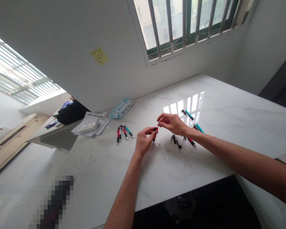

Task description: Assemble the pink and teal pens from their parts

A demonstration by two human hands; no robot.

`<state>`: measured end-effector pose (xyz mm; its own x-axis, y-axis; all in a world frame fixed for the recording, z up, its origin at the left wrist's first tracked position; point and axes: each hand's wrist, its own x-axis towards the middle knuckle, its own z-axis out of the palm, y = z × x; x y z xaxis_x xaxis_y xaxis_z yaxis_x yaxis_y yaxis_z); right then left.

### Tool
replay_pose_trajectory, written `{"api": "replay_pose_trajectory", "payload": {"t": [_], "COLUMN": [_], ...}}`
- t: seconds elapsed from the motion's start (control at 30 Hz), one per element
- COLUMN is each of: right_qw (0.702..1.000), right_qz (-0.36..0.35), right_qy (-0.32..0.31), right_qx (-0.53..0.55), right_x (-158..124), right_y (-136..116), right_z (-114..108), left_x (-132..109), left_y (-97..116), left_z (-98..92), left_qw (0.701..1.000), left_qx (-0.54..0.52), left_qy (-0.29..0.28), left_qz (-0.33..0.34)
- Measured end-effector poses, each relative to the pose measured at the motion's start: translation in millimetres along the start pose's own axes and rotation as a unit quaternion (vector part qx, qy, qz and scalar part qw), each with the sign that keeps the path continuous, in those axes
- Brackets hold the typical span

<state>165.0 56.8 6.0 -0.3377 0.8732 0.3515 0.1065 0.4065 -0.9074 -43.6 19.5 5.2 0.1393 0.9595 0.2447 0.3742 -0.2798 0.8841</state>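
Note:
Between the thumb and fingers of my left hand (145, 140) a red and black pen barrel (154, 136) stands roughly upright. Just above and to the right is my right hand (173, 123), fingertips drawn together in a pinch; anything between them is too small to make out. A white pen refill (164, 152) lies on the table below the hands, with a small spring-like piece (159, 145) beside it. Further right lie black pen parts (174, 139), more refills (178, 150) and a red and black pen part (191, 142). My right forearm partly covers this group.
Several pens (122, 133) in red, black and teal lie left of my hands on the marble-patterned table (105, 168). Behind them are a wipes packet (122, 109) and papers with a white device (88, 127). Teal and black pen parts (189, 114) lie beyond my right forearm.

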Motion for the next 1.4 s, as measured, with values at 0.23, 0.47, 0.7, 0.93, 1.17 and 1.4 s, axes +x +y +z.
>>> {"api": "replay_pose_trajectory", "payload": {"t": [0.23, 0.47, 0.7, 0.93, 1.17, 1.4], "right_qw": [0.999, 1.0, 1.0, 0.999, 0.999, 0.999], "right_qz": [0.004, -0.011, -0.015, -0.031, -0.029, -0.042], "right_qy": [0.003, -0.002, -0.004, -0.004, -0.009, -0.018], "right_qx": [0.05, 0.019, 0.014, 0.039, 0.026, 0.026], "right_x": [-0.2, -0.8, -1.2, -3.1, -3.8, -2.8], "right_y": [-1.3, 0.4, -0.6, -3.3, -6.0, -3.7], "right_z": [3.9, 3.5, 3.3, 5.3, 4.0, 3.0], "left_x": [0.7, 0.7, 0.6, 0.5, 0.8, 1.3], "left_y": [-1.7, -5.2, -3.1, -0.5, -3.8, -6.5], "left_z": [0.0, 0.1, 1.4, 0.9, 1.4, 1.5], "left_qw": [1.0, 1.0, 0.999, 0.999, 0.998, 0.995], "left_qx": [0.005, -0.026, -0.045, -0.043, -0.065, -0.099], "left_qy": [-0.006, -0.008, -0.013, -0.011, -0.018, -0.011], "left_qz": [0.001, -0.01, -0.014, -0.01, -0.012, -0.02]}}
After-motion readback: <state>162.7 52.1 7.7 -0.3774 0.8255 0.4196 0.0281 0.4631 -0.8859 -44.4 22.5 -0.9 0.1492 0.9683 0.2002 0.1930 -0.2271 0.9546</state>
